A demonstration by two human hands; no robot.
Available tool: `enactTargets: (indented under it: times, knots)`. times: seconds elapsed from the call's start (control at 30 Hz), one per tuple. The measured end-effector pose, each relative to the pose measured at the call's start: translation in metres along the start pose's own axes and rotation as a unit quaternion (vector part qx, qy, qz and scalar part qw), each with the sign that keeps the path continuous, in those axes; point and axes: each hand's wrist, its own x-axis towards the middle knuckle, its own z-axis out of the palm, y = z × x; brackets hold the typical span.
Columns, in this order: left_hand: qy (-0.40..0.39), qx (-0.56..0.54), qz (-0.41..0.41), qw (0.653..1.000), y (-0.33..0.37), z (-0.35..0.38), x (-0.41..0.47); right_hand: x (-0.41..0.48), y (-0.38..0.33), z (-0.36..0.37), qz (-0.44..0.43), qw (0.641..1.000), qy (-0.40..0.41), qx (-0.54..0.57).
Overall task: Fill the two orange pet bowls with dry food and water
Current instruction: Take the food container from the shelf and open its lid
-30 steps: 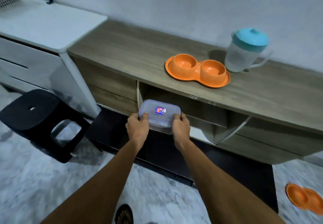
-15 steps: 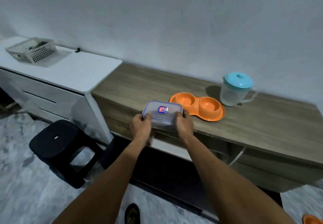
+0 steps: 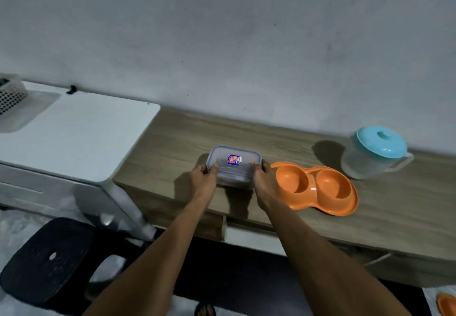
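Observation:
A clear lidded food container (image 3: pixel 233 165) with a blue-and-red sticker sits on the wooden countertop (image 3: pixel 177 143), just left of the orange double pet bowl (image 3: pixel 318 187). My left hand (image 3: pixel 203 180) grips its left end and my right hand (image 3: pixel 265 180) grips its right end, close to the bowl's left rim. Both bowl wells look empty. A clear pitcher with a teal lid (image 3: pixel 375 152) stands behind the bowl at the right. What is inside the container is hidden by its frosted lid.
A white cabinet (image 3: pixel 81 140) adjoins the counter on the left, with a perforated basket (image 3: pixel 11 96) on top. A black stool (image 3: pixel 47 259) stands on the floor below. Part of another orange dish (image 3: pixel 446 303) lies on the floor at the bottom right.
Both hands have lifted the container from below the counter's front edge up onto the countertop, beside the orange bowl. The view has shifted upward.

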Motion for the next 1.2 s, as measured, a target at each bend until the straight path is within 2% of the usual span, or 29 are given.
enactTargets:
  times: [0.13, 0.23, 0.47, 0.67, 0.77, 0.87, 1.03, 1.2]
  knots:
    - [-0.029, -0.014, -0.012, 0.999, -0.005, 0.003, 0.032, 0.017, -0.003, 0.016, 0.0, 0.999, 0.036, 0.017]
    - [-0.037, -0.013, -0.021, 0.999, -0.012, 0.006, 0.047, 0.03, -0.001, 0.021, 0.012, 0.999, 0.032, 0.012]
    - [-0.058, 0.044, -0.008, 0.997, -0.005, 0.002, 0.047, 0.041, 0.008, 0.028, 0.013, 0.999, 0.046, -0.007]
    - [-0.063, 0.092, -0.033, 0.993, 0.008, 0.001, 0.065, 0.055, 0.002, 0.024, 0.009, 0.994, 0.088, -0.059]
    - [-0.052, 0.131, -0.05, 0.989, 0.022, 0.011, 0.085, 0.07, 0.0, 0.026, -0.008, 0.983, 0.142, -0.119]
    - [-0.05, 0.177, -0.078, 0.98, 0.03, 0.03, 0.102, 0.084, -0.001, 0.03, -0.019, 0.973, 0.156, -0.169]
    - [-0.046, 0.28, -0.031, 0.958, 0.02, 0.044, 0.106, 0.099, 0.004, 0.033, 0.01, 0.971, 0.163, -0.175]
    - [-0.035, 0.297, -0.016, 0.954, 0.014, 0.041, 0.106, 0.104, 0.006, 0.035, 0.032, 0.98, 0.132, -0.148]
